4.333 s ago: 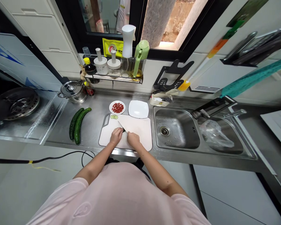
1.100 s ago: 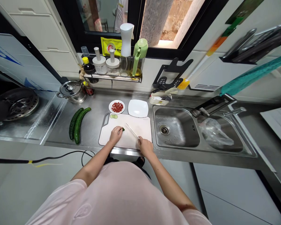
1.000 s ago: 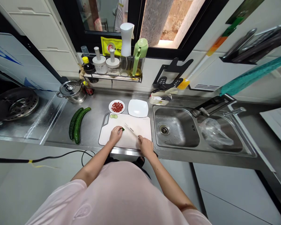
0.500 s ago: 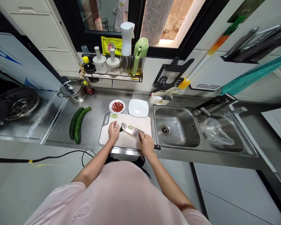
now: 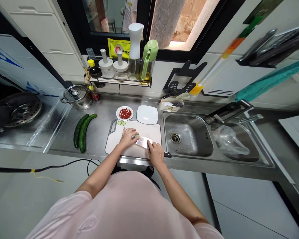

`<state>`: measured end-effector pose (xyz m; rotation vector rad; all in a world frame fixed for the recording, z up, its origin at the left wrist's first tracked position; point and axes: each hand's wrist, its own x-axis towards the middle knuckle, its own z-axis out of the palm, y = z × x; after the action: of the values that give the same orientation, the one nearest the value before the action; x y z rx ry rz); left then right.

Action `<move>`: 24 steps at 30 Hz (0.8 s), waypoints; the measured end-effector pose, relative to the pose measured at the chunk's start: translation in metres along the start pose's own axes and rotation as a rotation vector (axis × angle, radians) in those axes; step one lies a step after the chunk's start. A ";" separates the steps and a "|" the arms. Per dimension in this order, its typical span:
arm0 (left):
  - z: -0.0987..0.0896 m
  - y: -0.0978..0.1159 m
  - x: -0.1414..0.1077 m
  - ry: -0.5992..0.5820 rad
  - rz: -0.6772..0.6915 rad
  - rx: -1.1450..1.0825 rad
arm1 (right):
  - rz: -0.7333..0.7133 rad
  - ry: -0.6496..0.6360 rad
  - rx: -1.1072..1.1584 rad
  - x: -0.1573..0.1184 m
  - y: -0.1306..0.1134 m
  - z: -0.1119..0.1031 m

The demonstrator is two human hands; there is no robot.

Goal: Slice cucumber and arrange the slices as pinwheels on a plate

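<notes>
On the white cutting board (image 5: pixel 119 151) my right hand (image 5: pixel 156 153) grips a cleaver (image 5: pixel 145 142). Its broad blade points left and catches the light, and the end of its black handle sticks out past the hand. My left hand (image 5: pixel 128 138) reaches over the blade's tip, its bent fingertips closed on a cucumber slice (image 5: pixel 137 136) at the blade. The dark green cucumber piece is hidden, apparently beneath that hand. Several overlapping cucumber slices (image 5: pixel 121 123) lie at the board's top left corner.
Two whole cucumbers (image 5: pixel 83 134) lie left of the board. Behind it stand a plate of chopped red pieces (image 5: pixel 125 113) and a white square plate (image 5: pixel 147 114). A sink (image 5: pixel 189 136) adjoins on the right; a lidded pot (image 5: pixel 77 97) stands at the back left.
My left hand has moved right from the cucumber piece to the slice on the blade and closed on it. The blade has tilted and now reflects brightly; my right hand stays in place.
</notes>
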<state>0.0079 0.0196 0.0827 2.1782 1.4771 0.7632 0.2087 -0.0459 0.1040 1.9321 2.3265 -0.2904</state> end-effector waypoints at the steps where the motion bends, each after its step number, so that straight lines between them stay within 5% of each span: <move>1: 0.001 0.000 0.000 -0.003 -0.002 -0.011 | 0.003 -0.004 0.000 0.000 0.001 0.001; 5: 0.006 -0.005 0.002 0.079 -0.085 -0.098 | 0.026 -0.009 -0.006 0.000 0.005 0.003; 10: 0.015 -0.038 0.008 0.297 -0.540 -0.271 | 0.087 -0.003 -0.001 0.000 0.016 0.007; 13: 0.017 -0.060 0.015 0.346 -0.671 -0.300 | 0.127 0.000 0.003 -0.001 0.018 0.011; 24: 0.026 -0.099 0.037 0.406 -0.660 -0.118 | 0.118 0.028 0.041 -0.003 0.023 0.019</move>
<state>-0.0356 0.0899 0.0113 1.3464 2.1174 1.0346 0.2307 -0.0487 0.0847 2.0954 2.2289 -0.3045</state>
